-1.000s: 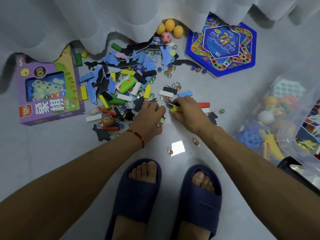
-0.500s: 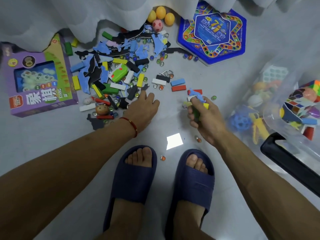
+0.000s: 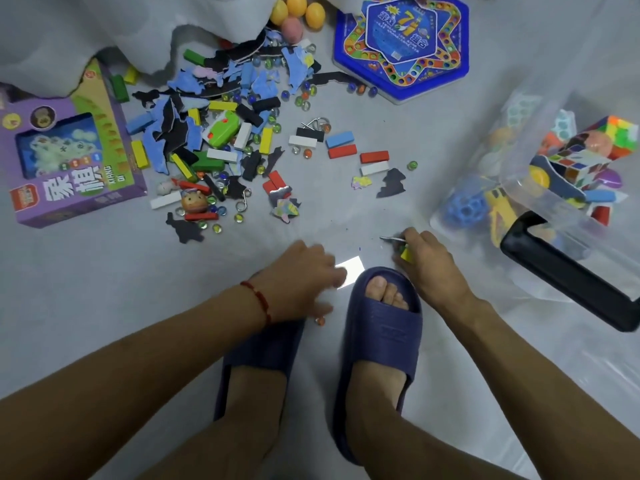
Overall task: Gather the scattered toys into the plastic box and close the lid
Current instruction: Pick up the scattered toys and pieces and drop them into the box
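— What lies furthest left?

— A purple game box (image 3: 69, 147) on the floor (image 3: 86, 289), with the scattered toys (image 3: 221, 140) just beside it: blocks, marbles and foam puzzle bits, spreading toward a blue hexagonal board (image 3: 401, 46) near the curtain (image 3: 104, 22).

— And the left hand (image 3: 301, 282)?

— Blurred, low over the floor above the left slipper (image 3: 256, 362), a marble (image 3: 319, 320) near its fingers. Whether it holds anything, I cannot tell.

— The right hand (image 3: 426, 261)?

— Fingers curled round a few small pieces (image 3: 403, 249), yellow and a metal bit poking out, beside the right slipper (image 3: 381, 341).

— The plastic box (image 3: 519, 188)?

— Far right, clear-walled, open, already holding toys and puzzle cubes; a black handle (image 3: 568, 282) crosses its near edge.
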Motion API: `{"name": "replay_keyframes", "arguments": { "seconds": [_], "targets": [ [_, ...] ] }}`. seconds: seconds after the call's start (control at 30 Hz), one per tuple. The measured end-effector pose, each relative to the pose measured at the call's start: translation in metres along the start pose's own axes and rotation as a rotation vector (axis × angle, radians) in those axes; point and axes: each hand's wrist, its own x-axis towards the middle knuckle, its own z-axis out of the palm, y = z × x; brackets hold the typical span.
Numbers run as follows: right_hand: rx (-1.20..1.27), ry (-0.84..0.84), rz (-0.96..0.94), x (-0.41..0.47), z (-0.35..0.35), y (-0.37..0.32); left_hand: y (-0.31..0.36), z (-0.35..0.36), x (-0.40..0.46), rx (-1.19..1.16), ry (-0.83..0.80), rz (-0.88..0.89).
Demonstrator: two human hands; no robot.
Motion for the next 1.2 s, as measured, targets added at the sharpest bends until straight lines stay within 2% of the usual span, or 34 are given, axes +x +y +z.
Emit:
{"name": "replay_keyframes", "arguments": {
  "seconds": [0.07,0.13,0.27,0.37,0.43,0.5,0.57,0.63,0.7,0.77,0.83,0.9,0.97,1.03,1.07,1.13,1.2],
  "targets": [
    [0.052,0.035,0.027,0.006,-0.004,-0.004,0.016,0.012,-0.005,0.216,-0.159,0.144],
    [0.170,0.084,0.083,0.013,-0.012,-0.012,0.023,0.020,0.000,0.315,-0.327,0.169],
    [0.606,0.058,0.238,0.015,-0.025,-0.036,0.029,0.027,0.020,0.341,-0.400,0.169],
    [1.161,-0.070,0.370,0.007,-0.037,-0.054,0.018,0.023,0.023,0.207,-0.296,0.073],
    [1.524,-0.201,0.446,0.001,-0.051,-0.064,0.008,0.003,0.023,-0.082,-0.112,-0.128],
    [1.697,-0.301,0.428,-0.008,-0.070,-0.079,0.005,-0.033,0.027,-0.476,0.159,-0.386],
    [1.689,-0.312,0.355,-0.021,-0.098,-0.096,0.015,-0.080,0.037,-0.901,0.348,-0.525],
    [1.633,-0.218,0.209,-0.037,-0.136,-0.111,0.035,-0.128,0.052,-1.294,0.429,-0.477],
    [1.531,0.012,0.071,-0.049,-0.180,-0.117,0.060,-0.163,0.073,-1.471,0.458,-0.362],
    [1.409,0.316,0.070,-0.048,-0.220,-0.103,0.086,-0.189,0.100,-1.498,0.452,-0.272],
    [1.385,0.552,0.186,-0.036,-0.244,-0.074,0.104,-0.204,0.138,-1.431,0.337,-0.244],
    [1.554,0.653,0.354,-0.024,-0.254,-0.042,0.113,-0.208,0.167,-1.343,0.148,-0.260],
    [1.639,0.671,0.506,-0.015,-0.253,-0.016,0.114,-0.207,0.185,-1.280,0.122,-0.317],
    [1.547,0.651,0.585,-0.014,-0.248,-0.004,0.108,-0.208,0.187,-1.354,0.225,-0.304],
    [1.493,0.672,0.581,-0.014,-0.244,-0.003,0.103,-0.207,0.183,-1.467,0.284,-0.298],
    [1.421,0.752,0.491,-0.017,-0.239,-0.015,0.082,-0.205,0.165,-1.579,0.403,-0.342],
    [1.348,0.817,0.300,-0.021,-0.235,-0.045,0.049,-0.194,0.144,-1.487,0.516,-0.450]
  ]
}}
